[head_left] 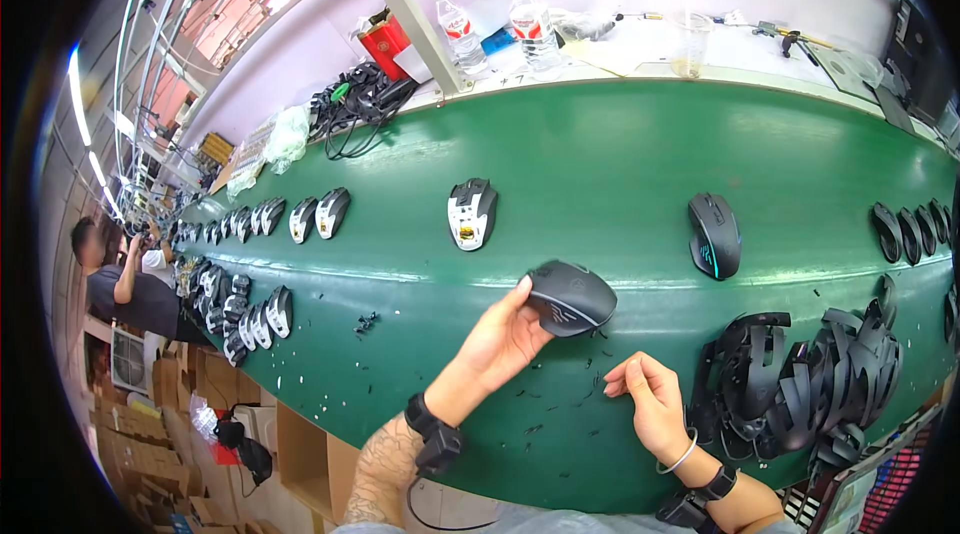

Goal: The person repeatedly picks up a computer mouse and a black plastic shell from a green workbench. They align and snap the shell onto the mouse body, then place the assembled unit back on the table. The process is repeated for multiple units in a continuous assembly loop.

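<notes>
My left hand [497,342] is closed around the side of a black computer mouse [575,298], lifted over the green bench. To its right, my right hand [652,398] is apart from the mouse, thumb and fingers drawn together. Whether anything small is between those fingertips cannot be seen. Beyond the held mouse lies a partly covered mouse [471,215] with white and black parts. A black mouse with a blue-lit strip [714,237] lies farther right. Nearest my right hand is a heap of black mouse shell parts [755,384].
Small black scraps [535,429] litter the green bench [590,154]. White-and-black mice [262,319] cluster at left, and black ones [908,234] line the far right. Bottles [533,29] stand on the back shelf beyond a metal post [415,19]. A person [135,284] works at far left.
</notes>
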The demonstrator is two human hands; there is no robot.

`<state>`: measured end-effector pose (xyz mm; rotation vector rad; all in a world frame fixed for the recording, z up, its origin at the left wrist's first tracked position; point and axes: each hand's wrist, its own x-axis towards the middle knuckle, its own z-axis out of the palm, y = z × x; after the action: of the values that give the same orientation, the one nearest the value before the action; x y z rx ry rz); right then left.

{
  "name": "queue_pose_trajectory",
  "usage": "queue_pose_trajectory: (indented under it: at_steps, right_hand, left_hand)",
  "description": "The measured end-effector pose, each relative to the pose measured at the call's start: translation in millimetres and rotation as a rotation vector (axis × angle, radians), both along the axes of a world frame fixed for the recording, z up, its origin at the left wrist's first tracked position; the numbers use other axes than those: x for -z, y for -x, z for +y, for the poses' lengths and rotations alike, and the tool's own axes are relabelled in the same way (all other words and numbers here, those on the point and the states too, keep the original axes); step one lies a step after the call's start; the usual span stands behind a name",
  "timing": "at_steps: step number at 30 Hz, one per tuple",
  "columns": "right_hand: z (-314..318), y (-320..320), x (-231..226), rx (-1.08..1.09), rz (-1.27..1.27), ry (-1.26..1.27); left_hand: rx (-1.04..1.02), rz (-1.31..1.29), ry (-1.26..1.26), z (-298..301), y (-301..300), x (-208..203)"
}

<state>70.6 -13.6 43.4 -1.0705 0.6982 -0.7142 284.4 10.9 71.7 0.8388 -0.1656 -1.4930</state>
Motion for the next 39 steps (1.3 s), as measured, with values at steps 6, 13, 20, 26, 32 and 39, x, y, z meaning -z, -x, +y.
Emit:
queue_pose_trajectory:
  at_steps: [6, 13, 20, 26, 32, 39]
  right_hand:
    - [-2, -1, 4, -0.006, 0.048, 0.064]
    - [2, -10, 2, 0.091, 0.215, 0.395]
    - [14, 2, -32, 0.082, -0.046, 1.202]
    - [13, 1, -31, 0.05, -0.028, 1.284]
    - [9, 0, -32, 0.056, -0.039, 1.241]
    - [9, -2, -32, 0.044, -0.011, 1.238]
  left_hand:
    - [0.185, -0.888, 0.009, -99, -32, -6]
    - [-0.268, -2.519, -0.011, -129, -12, 15]
    - [0.488, -1.354, 0.926, -85, 87, 21]
    - [0.455, -1.308, 0.88, -94, 131, 56]
    - [0.442, -1.319, 0.935, -115, 138, 75]
    - [0.017, -1.371, 0.987, -115, 150, 76]
